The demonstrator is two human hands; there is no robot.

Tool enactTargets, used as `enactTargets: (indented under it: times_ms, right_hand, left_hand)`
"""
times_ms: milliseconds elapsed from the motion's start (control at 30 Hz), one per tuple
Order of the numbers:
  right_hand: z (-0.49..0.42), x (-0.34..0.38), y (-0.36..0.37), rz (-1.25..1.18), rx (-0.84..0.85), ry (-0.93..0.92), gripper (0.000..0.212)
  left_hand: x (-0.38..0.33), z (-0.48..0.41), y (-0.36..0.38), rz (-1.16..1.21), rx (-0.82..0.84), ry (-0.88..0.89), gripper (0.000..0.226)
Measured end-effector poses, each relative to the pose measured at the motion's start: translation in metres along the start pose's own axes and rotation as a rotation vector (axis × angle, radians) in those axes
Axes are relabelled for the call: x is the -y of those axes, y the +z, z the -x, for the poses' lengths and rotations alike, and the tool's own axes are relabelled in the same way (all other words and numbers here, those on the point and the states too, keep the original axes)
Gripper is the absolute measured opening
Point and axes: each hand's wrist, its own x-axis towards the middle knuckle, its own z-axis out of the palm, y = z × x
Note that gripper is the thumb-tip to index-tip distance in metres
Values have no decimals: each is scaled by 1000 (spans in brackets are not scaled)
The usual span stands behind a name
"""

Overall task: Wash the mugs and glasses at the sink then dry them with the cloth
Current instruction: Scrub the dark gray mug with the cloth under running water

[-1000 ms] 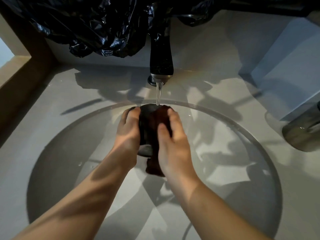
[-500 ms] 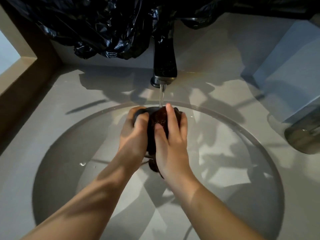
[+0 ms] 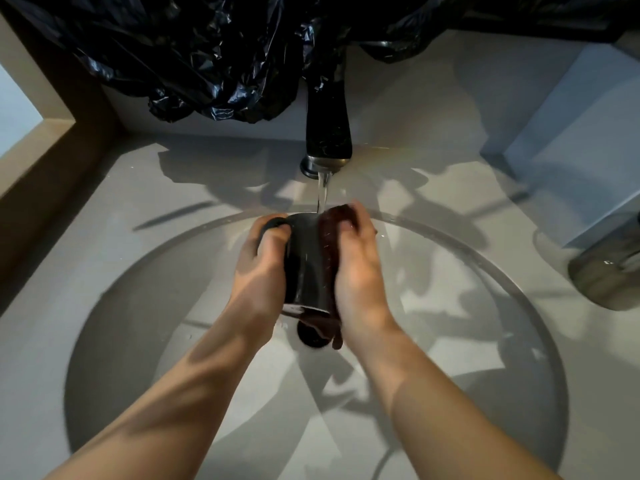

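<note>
A dark mug (image 3: 306,261) hangs over the round sink basin (image 3: 138,306), under the running water from the black tap (image 3: 328,129). My left hand (image 3: 258,268) grips the mug by its handle side, fingers curled around the handle. Against the mug's right side my right hand (image 3: 358,271) presses a dark reddish cloth (image 3: 330,237), its fingers curled over the top of the cloth. The cloth's lower end dangles below the mug. The mug's mouth points away from me, toward the water stream.
The black drain (image 3: 311,336) lies just below the mug. A glass (image 3: 609,268) lies on the counter at the right edge. Crumpled black plastic (image 3: 207,64) hangs over the back wall. A pale box-like surface (image 3: 571,150) stands at the right.
My right hand with the cloth has slid from the top of the mug toward its right side, baring the mug's dark wall. My left hand shifted onto the handle.
</note>
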Motion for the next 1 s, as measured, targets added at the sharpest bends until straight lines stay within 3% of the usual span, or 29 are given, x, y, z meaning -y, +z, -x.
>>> enactTargets:
  times_ms: [67,133,200,300,400,567,667,800,867,933,1000]
  right_hand:
    - [-8,8,-8,-260,53,270,54]
    - [-9,10,-14,-338,112,378,62]
    - [-6,8,-14,-361,95,393,61]
    - [-1,5,-10,-299,100,225,38]
    - [1,7,-12,-219,74,116,35]
    - [-6,9,-10,-197,145,198,50]
    - [7,1,-6,-176,198,146,27]
    - [15,-7,-2,-84,130,-25,40]
    - [0,4,-9,-258,88,126,39]
    - [-9,14,-18,-397,124,282,60]
    - [-9,11,-23,-353,138,323,71]
  left_hand:
    - [-2,0,1,50,27,-111,26]
    - [-6,0,1,141,59,-270,38]
    - [-8,0,0,276,122,-372,47]
    - [-12,-4,-4,392,243,-427,42]
    - [-9,-2,-2,385,201,-364,51]
    - [0,6,3,306,32,-183,29]
    - [-2,-3,0,424,-69,-235,13]
    - [0,-9,-4,468,47,-226,14]
    - [-1,-5,-3,490,113,-252,18]
    - [-4,0,0,470,154,-275,17]
    - [0,-1,1,355,134,-186,17]
